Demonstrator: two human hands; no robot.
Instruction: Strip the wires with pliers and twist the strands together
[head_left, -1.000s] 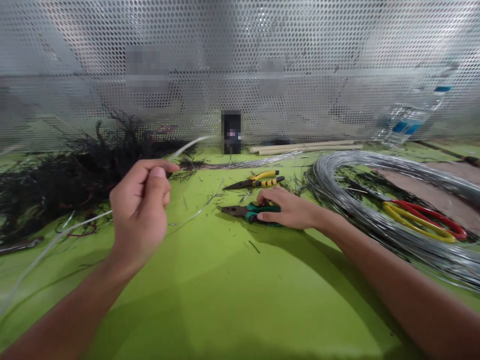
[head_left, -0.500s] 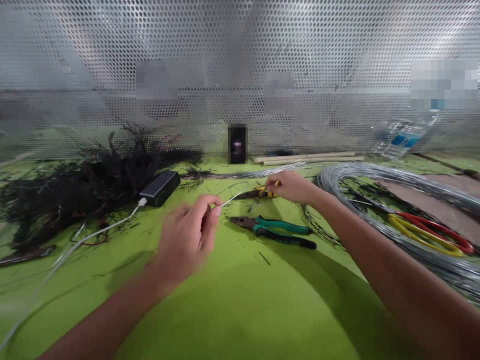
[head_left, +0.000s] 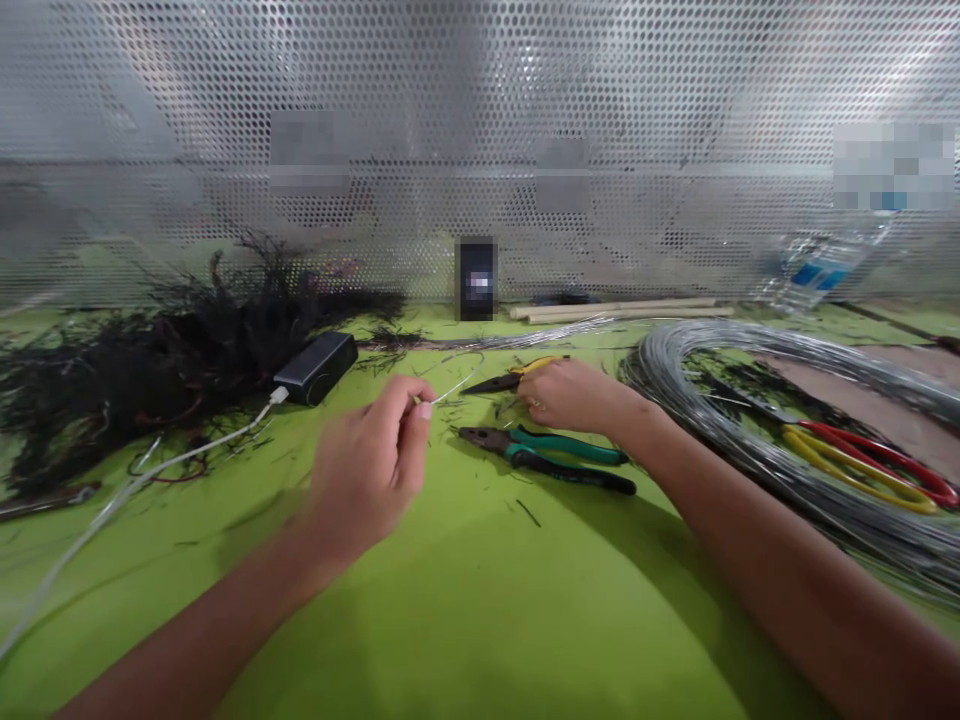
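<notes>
Between the thumb and forefinger of my left hand [head_left: 371, 465] is pinched a thin pale wire [head_left: 454, 388], its free end pointing up and to the right. My right hand [head_left: 574, 395] is closed over the handles of yellow-and-black long-nose pliers [head_left: 506, 381], whose dark jaws point left towards the wire. A pair of green-and-black combination pliers [head_left: 551, 455] lies on the green tabletop [head_left: 450, 610], just below my right hand. Scraps of dark wire are scattered around both pliers.
On the right lies a large coil of silver wire [head_left: 660, 370] with red-and-yellow-handled scissors [head_left: 862, 460] on it. Dark bristly strands [head_left: 180, 360] heap up at left beside a black power bank [head_left: 319, 368] with a white cable [head_left: 202, 463]. A perforated metal screen [head_left: 420, 80] stands behind.
My right hand has shifted slightly down and wrapped further around the yellow pliers' handles. My left hand has moved a little left, still pinching the wire.
</notes>
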